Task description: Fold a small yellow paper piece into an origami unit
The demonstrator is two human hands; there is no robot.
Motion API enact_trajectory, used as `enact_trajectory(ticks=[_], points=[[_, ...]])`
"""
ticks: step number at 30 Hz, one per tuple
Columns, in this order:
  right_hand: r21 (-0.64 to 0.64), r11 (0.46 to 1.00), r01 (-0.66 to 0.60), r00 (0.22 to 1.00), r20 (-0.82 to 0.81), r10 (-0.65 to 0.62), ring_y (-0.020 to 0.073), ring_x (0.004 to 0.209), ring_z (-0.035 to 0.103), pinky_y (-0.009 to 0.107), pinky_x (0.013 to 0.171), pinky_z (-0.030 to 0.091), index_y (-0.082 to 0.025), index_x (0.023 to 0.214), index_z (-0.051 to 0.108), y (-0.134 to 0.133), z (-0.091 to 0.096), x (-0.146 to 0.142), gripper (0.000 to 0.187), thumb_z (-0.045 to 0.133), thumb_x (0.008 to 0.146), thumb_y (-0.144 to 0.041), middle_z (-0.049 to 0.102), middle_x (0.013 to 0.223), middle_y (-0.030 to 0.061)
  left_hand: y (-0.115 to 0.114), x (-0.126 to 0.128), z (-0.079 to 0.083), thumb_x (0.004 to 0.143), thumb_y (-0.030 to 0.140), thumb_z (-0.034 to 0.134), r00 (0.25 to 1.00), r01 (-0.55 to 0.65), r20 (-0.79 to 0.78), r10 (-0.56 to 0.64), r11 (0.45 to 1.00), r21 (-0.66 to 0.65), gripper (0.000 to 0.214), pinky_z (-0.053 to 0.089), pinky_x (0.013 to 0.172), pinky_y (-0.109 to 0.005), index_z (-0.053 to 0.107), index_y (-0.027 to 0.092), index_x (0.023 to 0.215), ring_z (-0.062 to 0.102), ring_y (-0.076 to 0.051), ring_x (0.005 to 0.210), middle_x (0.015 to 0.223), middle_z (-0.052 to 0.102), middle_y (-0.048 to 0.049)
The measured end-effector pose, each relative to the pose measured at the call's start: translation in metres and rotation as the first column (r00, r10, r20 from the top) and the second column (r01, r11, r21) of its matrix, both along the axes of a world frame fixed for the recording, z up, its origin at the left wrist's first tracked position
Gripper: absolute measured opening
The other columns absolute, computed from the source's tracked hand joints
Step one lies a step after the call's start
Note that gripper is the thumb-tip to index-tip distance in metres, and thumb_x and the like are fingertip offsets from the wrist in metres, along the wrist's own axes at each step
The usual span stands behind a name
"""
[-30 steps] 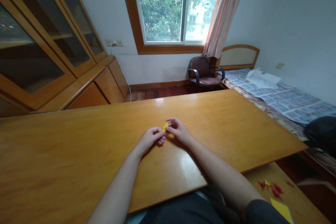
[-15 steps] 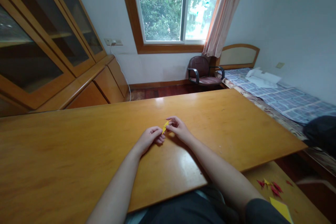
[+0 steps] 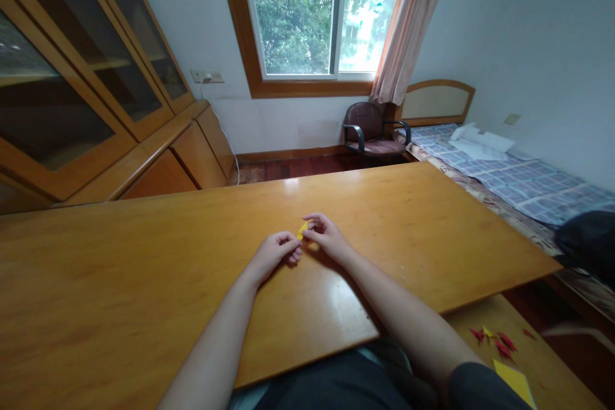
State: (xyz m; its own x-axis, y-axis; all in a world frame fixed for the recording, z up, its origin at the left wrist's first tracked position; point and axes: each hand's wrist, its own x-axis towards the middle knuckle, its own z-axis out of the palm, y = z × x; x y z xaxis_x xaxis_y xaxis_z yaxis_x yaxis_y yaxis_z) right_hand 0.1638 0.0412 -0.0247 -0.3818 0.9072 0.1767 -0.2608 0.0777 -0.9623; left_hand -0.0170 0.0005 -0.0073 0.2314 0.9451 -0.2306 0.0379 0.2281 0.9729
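Note:
A small folded piece of yellow paper (image 3: 302, 229) is pinched between both my hands over the middle of a wide wooden table (image 3: 144, 269). My left hand (image 3: 275, 252) has its fingers curled, thumb and forefinger closed on the paper's near end. My right hand (image 3: 327, 235) is also closed, its fingertips gripping the paper's right side. Most of the paper is hidden by my fingers.
A lower wooden surface (image 3: 538, 359) at the right front carries several small red and yellow folded pieces (image 3: 497, 343) and a yellow sheet (image 3: 514, 381). Glass-door cabinets (image 3: 81, 96) line the left wall. A dark chair (image 3: 372, 131) stands under the window, a bed (image 3: 509, 173) at the right.
Both hands have stayed in place on the table; the fingers have shifted slightly on the yellow paper, and the view has barely moved.

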Motion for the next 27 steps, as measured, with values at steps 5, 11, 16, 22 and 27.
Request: enact_trajectory(ticks=[5,11,16,22,27], points=[[0.003,1.000,0.006,1.000,-0.001,-0.006,0.0129,0.069,0.060,0.028,0.070,0.047,-0.019,0.107,0.058,0.0000,-0.0008,0.0000,0.040,0.076,0.074,-0.035,0.062,0.075,-0.0024,-0.0002,0.0002,0.0018,0.072,0.042,0.074,1.000,0.007,-0.002,-0.007,1.000,-0.004,0.032,0.050,0.055,-0.024,0.063,0.013,0.073,0.063,-0.013,0.055,0.067,0.069,-0.0061],[0.005,1.000,0.000,1.000,-0.005,0.000,0.0121,0.068,0.060,0.028,0.069,0.047,-0.019,0.107,0.058,0.0003,-0.0022,0.0004,0.039,0.075,0.075,-0.033,0.061,0.075,-0.0024,-0.0002,0.0007,0.0033,0.071,0.043,0.074,1.000,0.016,-0.011,-0.016,1.000,-0.017,0.033,0.050,0.054,-0.024,0.064,0.012,0.072,0.064,-0.014,0.054,0.067,0.070,-0.0072],[0.011,1.000,-0.003,1.000,-0.011,0.003,0.0126,0.069,0.061,0.028,0.069,0.047,-0.019,0.107,0.058,0.0024,-0.0047,0.0010,0.039,0.076,0.076,-0.035,0.061,0.076,-0.0023,0.0004,-0.0016,0.0018,0.073,0.048,0.072,0.999,0.030,-0.016,-0.030,0.999,-0.023,0.037,0.050,0.054,-0.024,0.065,0.011,0.075,0.064,-0.014,0.056,0.070,0.070,-0.0079],[0.010,1.000,0.001,1.000,0.006,-0.001,0.0124,0.069,0.060,0.028,0.070,0.046,-0.019,0.106,0.058,0.0015,-0.0017,0.0014,0.037,0.075,0.076,-0.034,0.061,0.076,-0.0022,-0.0016,0.0003,0.0039,0.070,0.048,0.076,1.000,0.011,-0.021,-0.011,1.000,-0.021,0.038,0.050,0.054,-0.024,0.060,0.014,0.075,0.062,-0.013,0.054,0.066,0.068,-0.0040],[0.020,1.000,-0.002,1.000,0.020,0.002,0.0124,0.070,0.060,0.028,0.070,0.046,-0.019,0.107,0.058,0.0003,-0.0017,0.0011,0.037,0.074,0.077,-0.033,0.061,0.076,-0.0022,-0.0022,0.0017,0.0050,0.069,0.048,0.077,0.999,0.004,-0.038,-0.004,1.000,-0.011,0.039,0.049,0.052,-0.023,0.058,0.014,0.073,0.060,-0.012,0.052,0.062,0.066,-0.0029]])
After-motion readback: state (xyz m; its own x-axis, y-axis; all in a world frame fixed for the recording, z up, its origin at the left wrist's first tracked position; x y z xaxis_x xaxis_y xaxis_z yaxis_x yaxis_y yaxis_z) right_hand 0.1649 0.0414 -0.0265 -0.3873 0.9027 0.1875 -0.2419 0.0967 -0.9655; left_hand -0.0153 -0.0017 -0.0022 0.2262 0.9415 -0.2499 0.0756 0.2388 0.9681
